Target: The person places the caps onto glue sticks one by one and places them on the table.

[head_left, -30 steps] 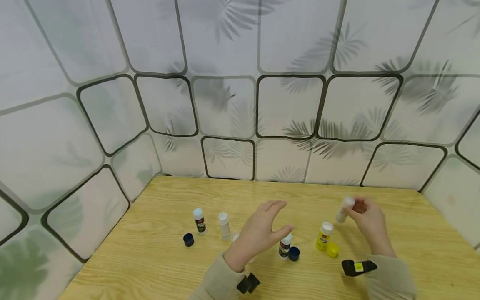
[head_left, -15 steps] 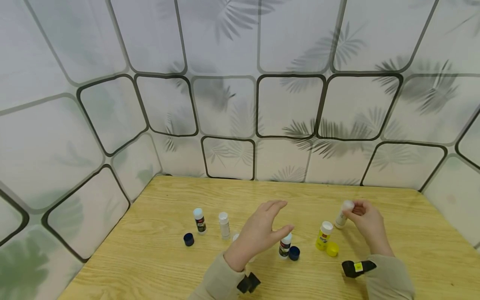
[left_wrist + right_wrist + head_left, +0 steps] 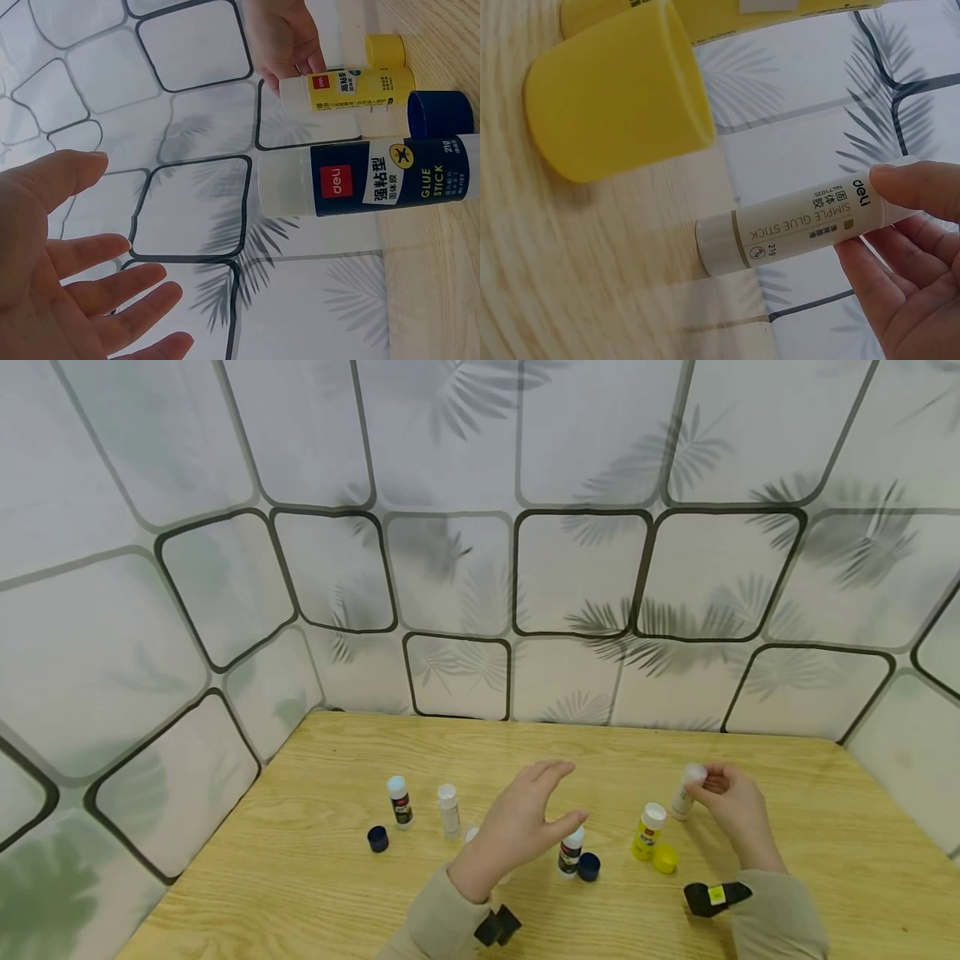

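My right hand (image 3: pixel 738 810) pinches a white glue stick (image 3: pixel 795 217) near its upper end, thumb on one side and fingers on the other. The stick stands nearly upright, its base at the table top. Just left of it is a yellow glue stick (image 3: pixel 647 837) with its white top bare and a yellow cap (image 3: pixel 664 859) beside it. My left hand (image 3: pixel 517 827) is held with fingers extended and thumb apart, nothing in it. Close to its thumb stands a dark blue glue stick (image 3: pixel 390 176), uncapped, with a dark blue cap (image 3: pixel 440 114) next to it.
Further left stand another dark blue glue stick (image 3: pixel 401 808) and a white one (image 3: pixel 448 814), with a dark blue cap (image 3: pixel 378 838) in front. A white top (image 3: pixel 472 834) shows partly behind my left wrist. A patterned curtain (image 3: pixel 457 577) borders the wooden table (image 3: pixel 315 893).
My right hand has lowered the white glue stick a little toward me, down to the table top. My left hand and the other glue sticks have stayed in place.
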The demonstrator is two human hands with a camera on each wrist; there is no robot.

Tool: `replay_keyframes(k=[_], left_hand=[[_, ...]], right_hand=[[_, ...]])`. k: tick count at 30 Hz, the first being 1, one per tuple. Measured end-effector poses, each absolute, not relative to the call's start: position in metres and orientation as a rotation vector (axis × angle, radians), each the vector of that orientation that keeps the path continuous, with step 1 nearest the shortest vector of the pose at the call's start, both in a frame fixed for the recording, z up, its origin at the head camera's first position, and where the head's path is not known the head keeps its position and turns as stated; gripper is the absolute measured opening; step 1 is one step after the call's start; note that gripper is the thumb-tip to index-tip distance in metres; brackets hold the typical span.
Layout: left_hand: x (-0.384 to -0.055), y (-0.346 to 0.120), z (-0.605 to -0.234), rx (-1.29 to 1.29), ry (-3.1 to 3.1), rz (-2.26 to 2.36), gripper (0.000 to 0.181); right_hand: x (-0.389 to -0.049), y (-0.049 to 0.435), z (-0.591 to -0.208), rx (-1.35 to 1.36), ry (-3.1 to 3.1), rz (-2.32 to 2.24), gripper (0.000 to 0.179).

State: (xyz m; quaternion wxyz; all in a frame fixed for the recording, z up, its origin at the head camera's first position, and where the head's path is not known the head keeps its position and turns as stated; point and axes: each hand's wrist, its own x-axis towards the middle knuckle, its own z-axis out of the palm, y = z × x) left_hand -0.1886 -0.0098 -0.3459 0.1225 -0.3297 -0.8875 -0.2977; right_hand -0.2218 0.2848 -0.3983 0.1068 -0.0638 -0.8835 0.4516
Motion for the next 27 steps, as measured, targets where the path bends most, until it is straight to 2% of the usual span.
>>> replay_keyframes(k=[27], left_hand=[[-0.1880, -0.0100, -0.3452, -0.939, -2.624, -0.852, 0.057]], right_hand=[[-0.2241, 0.2871, -0.4016, -0.185, -2.601, 1.370, 0.053]])
